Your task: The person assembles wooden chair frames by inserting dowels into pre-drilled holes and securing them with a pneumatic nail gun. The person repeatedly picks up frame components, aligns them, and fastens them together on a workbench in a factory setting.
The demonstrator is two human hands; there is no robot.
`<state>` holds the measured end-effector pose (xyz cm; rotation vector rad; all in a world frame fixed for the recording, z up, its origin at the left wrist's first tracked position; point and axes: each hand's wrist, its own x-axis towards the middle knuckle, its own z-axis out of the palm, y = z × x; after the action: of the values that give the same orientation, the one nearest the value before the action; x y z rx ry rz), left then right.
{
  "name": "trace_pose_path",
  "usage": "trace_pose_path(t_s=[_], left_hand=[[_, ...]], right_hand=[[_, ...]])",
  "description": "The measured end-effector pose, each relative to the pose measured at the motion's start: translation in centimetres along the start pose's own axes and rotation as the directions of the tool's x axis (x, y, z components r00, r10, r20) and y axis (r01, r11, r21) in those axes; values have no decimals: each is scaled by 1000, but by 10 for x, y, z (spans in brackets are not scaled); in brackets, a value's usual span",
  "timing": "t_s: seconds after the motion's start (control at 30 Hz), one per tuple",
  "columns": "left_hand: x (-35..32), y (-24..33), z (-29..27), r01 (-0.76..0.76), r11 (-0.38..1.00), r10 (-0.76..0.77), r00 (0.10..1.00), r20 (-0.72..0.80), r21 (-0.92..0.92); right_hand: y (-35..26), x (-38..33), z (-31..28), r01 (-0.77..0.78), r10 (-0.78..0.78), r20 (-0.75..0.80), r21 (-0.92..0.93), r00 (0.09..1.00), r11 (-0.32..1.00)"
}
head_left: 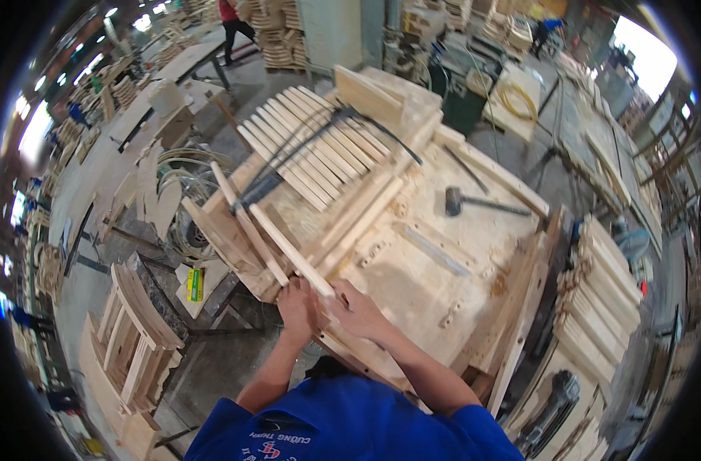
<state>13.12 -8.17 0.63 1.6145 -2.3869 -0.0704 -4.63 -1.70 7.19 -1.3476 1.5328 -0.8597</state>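
Note:
My left hand (298,310) is closed at the near end of a curved wooden strip (260,240). Beside it my right hand (356,310) grips the near end of a paler wooden strip (290,250). Both strips run away from me to the far left, nearly side by side, over the left edge of a wooden workbench (389,296). The fingertips are partly hidden. Beyond the strips, a row of pale slats (316,142) lies on the bench, with a black tool and dark hoses (289,156) across them. A black mallet (454,202) rests farther right.
Stacked wooden pieces (596,300) stand at the right, near a grey power tool (554,403). At left are a curved wooden frame (132,338), a yellow-green box (195,284) and coiled hoses (185,219). A raised wooden rail (519,323) borders the bench's right side. Another person (231,31) is far off.

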Motion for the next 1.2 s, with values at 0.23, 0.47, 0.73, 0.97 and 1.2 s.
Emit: trace_pose_path(t_s=[0.23, 0.47, 0.73, 0.97, 1.2], left_hand=[[5, 8, -11, 36, 999, -33, 993, 115, -27], [3, 12, -7, 50, 998, -52, 997, 64, 34], [2, 11, -10, 39, 999, -42, 995, 85, 34], [0, 11, -12, 44, 999, -44, 997, 67, 14], [8, -2, -3, -89, 988, 85, 996, 33, 124]], right_hand=[[71, -109, -63, -6, -36, -308, -136, 951, 991], [101, -121, -111, -334, 74, -482, -480, 873, 811], [103, -86, -111, -204, -123, -400, -679, 908, 705], [137, -74, -91, -156, -290, -496, -678, 819, 718], [164, -59, -84, -171, -271, -510, -662, 816, 730]])
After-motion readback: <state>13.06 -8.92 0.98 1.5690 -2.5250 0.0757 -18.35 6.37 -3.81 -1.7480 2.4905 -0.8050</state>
